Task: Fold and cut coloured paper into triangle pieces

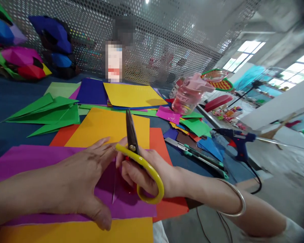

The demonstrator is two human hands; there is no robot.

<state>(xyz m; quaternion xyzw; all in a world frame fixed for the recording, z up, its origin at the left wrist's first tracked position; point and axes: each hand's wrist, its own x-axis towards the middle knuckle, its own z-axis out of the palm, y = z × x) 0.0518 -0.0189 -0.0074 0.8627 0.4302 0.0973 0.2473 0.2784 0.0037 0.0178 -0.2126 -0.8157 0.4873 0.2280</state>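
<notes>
My right hand (152,172) holds scissors (132,147) with yellow handles; their dark blades are together and point away from me. My left hand (78,179) lies with its fingers spread on a purple sheet (134,206), its fingertips close beside the scissors. A slit or pale edge shows in the purple sheet between my hands. Under and around it lie a yellow-orange sheet (116,126) and an orange-red sheet (160,145). Another yellow-orange sheet (131,231) shows at the near edge.
Folded green paper (48,113) lies at the left, colored sheets (134,94) behind. On the right are a pink jar (187,96), paper scraps (195,125), a cutter knife (197,157) and a glue gun (239,140). Faceted paper shapes (53,37) stand before a perforated screen (91,57).
</notes>
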